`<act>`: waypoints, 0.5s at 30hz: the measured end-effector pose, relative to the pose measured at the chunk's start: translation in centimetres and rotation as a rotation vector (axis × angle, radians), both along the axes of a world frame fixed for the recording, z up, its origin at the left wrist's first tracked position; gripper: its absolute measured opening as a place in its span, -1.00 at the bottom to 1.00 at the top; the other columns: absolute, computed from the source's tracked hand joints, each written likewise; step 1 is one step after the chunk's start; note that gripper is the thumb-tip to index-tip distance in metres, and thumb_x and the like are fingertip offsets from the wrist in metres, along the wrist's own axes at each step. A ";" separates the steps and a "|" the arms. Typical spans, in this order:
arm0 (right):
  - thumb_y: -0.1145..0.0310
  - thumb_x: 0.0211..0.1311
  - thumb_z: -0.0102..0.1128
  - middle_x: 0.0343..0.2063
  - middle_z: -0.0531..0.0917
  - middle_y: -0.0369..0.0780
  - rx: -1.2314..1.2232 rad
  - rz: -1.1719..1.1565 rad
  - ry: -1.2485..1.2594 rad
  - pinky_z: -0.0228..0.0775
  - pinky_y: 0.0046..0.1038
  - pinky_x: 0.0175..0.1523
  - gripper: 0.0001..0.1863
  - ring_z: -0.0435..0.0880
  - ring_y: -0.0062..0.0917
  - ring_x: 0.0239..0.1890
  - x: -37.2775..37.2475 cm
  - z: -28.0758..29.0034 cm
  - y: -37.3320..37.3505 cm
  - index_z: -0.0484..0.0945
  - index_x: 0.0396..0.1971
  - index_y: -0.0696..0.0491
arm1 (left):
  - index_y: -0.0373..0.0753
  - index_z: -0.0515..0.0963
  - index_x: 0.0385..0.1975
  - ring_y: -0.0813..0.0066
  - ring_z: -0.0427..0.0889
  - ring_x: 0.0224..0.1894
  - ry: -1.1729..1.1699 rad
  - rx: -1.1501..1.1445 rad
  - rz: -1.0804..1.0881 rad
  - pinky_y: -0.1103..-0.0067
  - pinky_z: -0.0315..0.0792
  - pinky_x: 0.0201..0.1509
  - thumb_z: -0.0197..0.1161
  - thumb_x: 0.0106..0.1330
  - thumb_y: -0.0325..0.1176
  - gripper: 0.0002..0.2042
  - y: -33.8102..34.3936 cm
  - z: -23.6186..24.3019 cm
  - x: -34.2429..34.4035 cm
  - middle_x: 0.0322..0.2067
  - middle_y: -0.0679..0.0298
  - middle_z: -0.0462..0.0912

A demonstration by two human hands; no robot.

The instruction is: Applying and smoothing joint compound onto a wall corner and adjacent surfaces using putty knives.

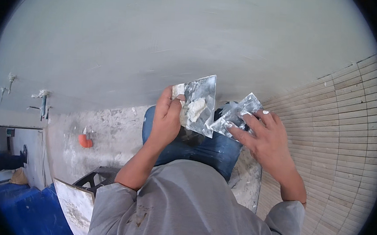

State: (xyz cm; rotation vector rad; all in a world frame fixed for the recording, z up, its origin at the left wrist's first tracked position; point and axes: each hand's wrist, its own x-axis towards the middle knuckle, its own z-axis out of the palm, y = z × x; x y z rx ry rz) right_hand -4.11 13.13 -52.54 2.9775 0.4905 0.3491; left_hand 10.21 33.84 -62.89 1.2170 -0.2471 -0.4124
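Grey plastered wall, left hand (167,116) gripping putty-smeared scraper (198,104), handle hidden

The rough concrete floor (109,129) shows left of centre, mottled grey and white — an orange pipe fitting (84,141) sits on it toward the left. Lower left, a blue sheet (29,211) covers the ground, with a black crate (94,178) and a pale tile (75,205) standing at its right edge. A tan bundle (19,177) lies at the far left — too small to identify.
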 end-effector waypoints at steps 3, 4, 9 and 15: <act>0.40 0.01 0.27 -0.10 0.54 -0.29 0.051 -0.049 -0.022 0.44 -0.27 -0.05 -0.58 0.50 -0.35 -0.04 0.0 0.3 0.7 0.66 -0.07 -0.25 | -0.37 0.44 0.06 0.61 0.49 -0.15 0.025 0.001 -0.027 0.63 0.40 -0.04 -0.10 0.43 -0.49 -0.72 0.1 -0.3 -0.1 -0.16 0.27 0.57; 0.40 0.01 0.27 -0.10 0.54 -0.29 0.052 -0.046 -0.021 0.44 -0.27 -0.05 -0.58 0.50 -0.35 -0.04 0.2 0.1 0.9 0.66 -0.07 -0.25 | -0.37 0.44 0.06 0.61 0.49 -0.15 0.025 0.002 -0.023 0.63 0.40 -0.04 -0.10 0.43 -0.49 -0.72 0.0 -0.7 -0.2 -0.16 0.27 0.57; 0.39 0.06 0.24 -0.10 0.55 -0.29 0.069 -0.031 -0.052 0.45 -0.28 -0.05 -0.62 0.50 -0.37 -0.04 2.1 -0.4 1.9 0.67 -0.07 -0.23 | -0.36 0.44 0.03 0.58 0.48 -0.19 -0.080 0.050 -0.023 0.59 0.40 -0.06 -0.05 0.44 -0.48 -0.76 -0.6 -0.4 -0.1 -0.22 0.24 0.57; 0.37 0.09 0.21 -0.09 0.56 -0.29 0.037 0.014 0.113 0.43 -0.22 -0.03 -0.62 0.49 -0.38 -0.06 2.6 -0.3 2.4 0.67 -0.04 -0.20 | -0.36 0.43 0.03 0.49 0.52 -0.21 -0.172 0.151 0.021 0.55 0.42 -0.08 -0.04 0.45 -0.45 -0.76 -0.3 -0.6 0.2 -0.25 0.16 0.58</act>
